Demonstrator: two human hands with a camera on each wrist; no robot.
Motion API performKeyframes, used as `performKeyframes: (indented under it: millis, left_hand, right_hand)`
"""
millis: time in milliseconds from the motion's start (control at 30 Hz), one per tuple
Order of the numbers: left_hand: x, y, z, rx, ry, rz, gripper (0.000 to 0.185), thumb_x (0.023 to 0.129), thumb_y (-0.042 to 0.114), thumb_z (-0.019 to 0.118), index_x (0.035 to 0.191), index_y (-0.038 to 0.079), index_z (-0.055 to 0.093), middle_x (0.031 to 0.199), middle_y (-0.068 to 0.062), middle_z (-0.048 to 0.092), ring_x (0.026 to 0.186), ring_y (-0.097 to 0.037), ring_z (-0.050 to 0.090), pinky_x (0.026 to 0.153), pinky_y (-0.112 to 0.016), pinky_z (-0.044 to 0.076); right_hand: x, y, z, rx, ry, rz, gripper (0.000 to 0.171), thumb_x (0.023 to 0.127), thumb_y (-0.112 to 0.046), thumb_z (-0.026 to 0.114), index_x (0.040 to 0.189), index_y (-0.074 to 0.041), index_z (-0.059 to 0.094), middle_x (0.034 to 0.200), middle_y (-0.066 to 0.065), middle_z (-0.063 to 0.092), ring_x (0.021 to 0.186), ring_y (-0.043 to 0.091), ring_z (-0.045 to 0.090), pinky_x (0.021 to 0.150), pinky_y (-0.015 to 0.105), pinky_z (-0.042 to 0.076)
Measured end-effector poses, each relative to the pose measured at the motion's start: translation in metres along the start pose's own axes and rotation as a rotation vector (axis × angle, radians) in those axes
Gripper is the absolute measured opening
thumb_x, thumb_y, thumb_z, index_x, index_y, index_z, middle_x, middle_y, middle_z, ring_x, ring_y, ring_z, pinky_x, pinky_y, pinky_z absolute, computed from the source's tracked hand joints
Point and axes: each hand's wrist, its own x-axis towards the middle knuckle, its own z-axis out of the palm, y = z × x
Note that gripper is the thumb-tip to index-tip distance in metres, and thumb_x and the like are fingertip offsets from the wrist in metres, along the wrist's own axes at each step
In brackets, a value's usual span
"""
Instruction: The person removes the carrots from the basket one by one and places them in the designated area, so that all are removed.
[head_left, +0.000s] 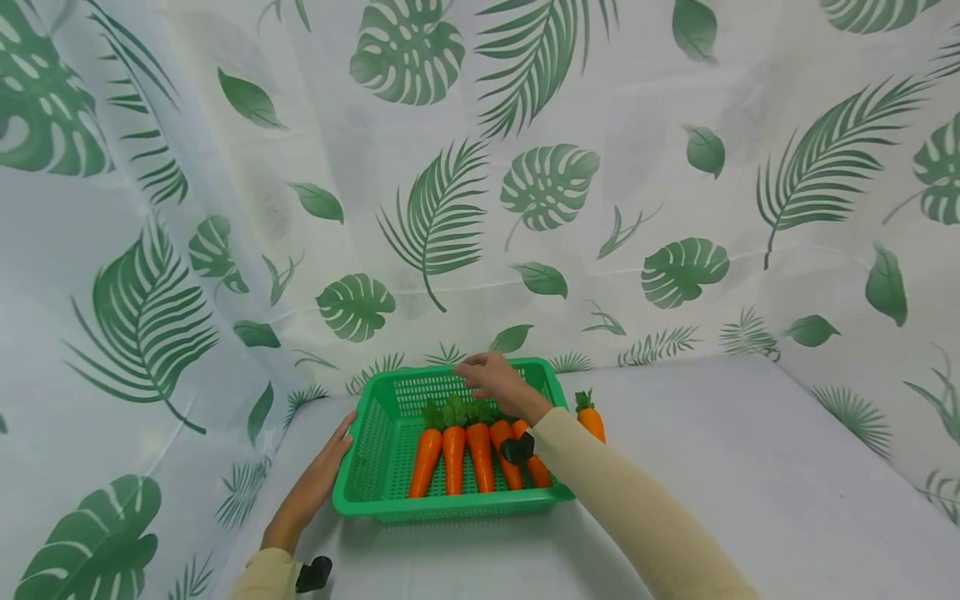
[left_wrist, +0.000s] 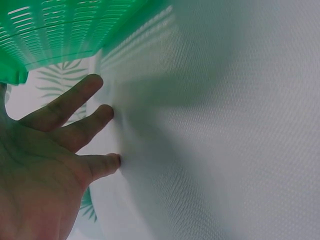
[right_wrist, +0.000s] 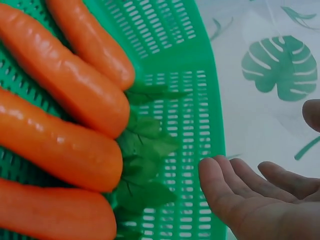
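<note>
A green slotted basket point(head_left: 450, 503) stands on the white cloth and holds several orange carrots point(head_left: 453, 454) side by side, leafy tops toward the far wall. One more carrot point(head_left: 592, 419) lies outside, by the basket's right wall. My left hand point(head_left: 324, 473) lies flat with straight fingers against the basket's left side; in the left wrist view its fingers point(left_wrist: 75, 100) spread on the cloth under the basket's rim point(left_wrist: 60, 30). My right hand point(head_left: 491, 377) hovers over the far end of the basket, holding nothing. The right wrist view shows its relaxed fingers point(right_wrist: 250, 195) beside the carrot tops point(right_wrist: 145, 160).
A white curtain printed with green leaves point(head_left: 547, 183) hangs close behind and to both sides of the table. The white tabletop point(head_left: 750, 467) stretches out to the right of the basket. A black strap mount point(head_left: 313, 573) sits at my left wrist.
</note>
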Motion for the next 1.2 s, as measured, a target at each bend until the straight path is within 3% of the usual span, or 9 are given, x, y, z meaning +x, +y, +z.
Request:
performKeyframes:
  millis: [333, 500, 600, 733, 967, 1200]
  left_hand:
    - [0.001, -0.005, -0.001, -0.029, -0.008, 0.038, 0.066, 0.118, 0.053, 0.027, 0.175, 0.024, 0.010, 0.180, -0.008, 0.004, 0.164, -0.036, -0.001, 0.126, -0.068, 0.003]
    - [0.002, -0.006, 0.000, -0.036, -0.004, 0.044, 0.065, 0.118, 0.051, 0.027, 0.175, 0.023, 0.011, 0.180, -0.008, 0.005, 0.164, -0.036, 0.000, 0.126, -0.067, 0.003]
    - [0.001, -0.005, 0.000, -0.033, 0.004, 0.047, 0.064, 0.118, 0.050, 0.027, 0.175, 0.023, 0.012, 0.180, -0.009, 0.006, 0.163, -0.036, 0.000, 0.126, -0.067, 0.003]
    - [0.001, -0.004, -0.002, -0.027, 0.008, 0.048, 0.065, 0.118, 0.050, 0.027, 0.175, 0.022, 0.012, 0.180, -0.009, 0.006, 0.164, -0.036, 0.001, 0.126, -0.068, 0.003]
    - [-0.001, -0.004, -0.001, -0.023, 0.013, 0.038, 0.066, 0.118, 0.051, 0.027, 0.175, 0.021, 0.013, 0.179, -0.009, 0.007, 0.163, -0.036, 0.001, 0.126, -0.067, 0.003]
    - [-0.001, -0.005, -0.001, -0.047, 0.019, 0.071, 0.063, 0.119, 0.047, 0.028, 0.175, 0.020, 0.015, 0.179, -0.010, 0.008, 0.163, -0.037, 0.002, 0.126, -0.067, 0.004]
  right_hand:
    - [0.004, 0.004, 0.023, 0.010, -0.082, 0.041, 0.059, 0.109, -0.019, 0.066, 0.152, 0.014, 0.045, 0.149, 0.031, 0.054, 0.135, 0.047, 0.057, 0.111, 0.055, 0.049]
    - [0.001, 0.008, 0.032, 0.012, -0.104, 0.092, 0.053, 0.108, -0.017, 0.066, 0.150, 0.012, 0.050, 0.115, 0.020, 0.065, 0.107, 0.034, 0.068, 0.105, 0.051, 0.055]
    - [0.001, 0.012, 0.037, 0.030, -0.123, 0.112, 0.050, 0.107, -0.015, 0.066, 0.147, 0.012, 0.052, 0.118, 0.025, 0.064, 0.108, 0.036, 0.068, 0.104, 0.051, 0.055]
    - [0.001, 0.016, 0.044, 0.037, -0.158, 0.133, 0.049, 0.108, -0.015, 0.065, 0.146, 0.013, 0.055, 0.146, 0.040, 0.052, 0.130, 0.052, 0.060, 0.106, 0.055, 0.054]
    - [-0.001, 0.019, 0.053, 0.056, -0.207, 0.169, 0.065, 0.106, -0.012, 0.068, 0.157, 0.015, 0.039, 0.151, 0.048, 0.040, 0.130, 0.053, 0.059, 0.103, 0.055, 0.055]
    - [0.001, 0.019, 0.059, 0.032, -0.227, 0.168, 0.063, 0.105, -0.011, 0.068, 0.156, 0.015, 0.040, 0.154, 0.044, 0.038, 0.134, 0.052, 0.054, 0.106, 0.056, 0.053]
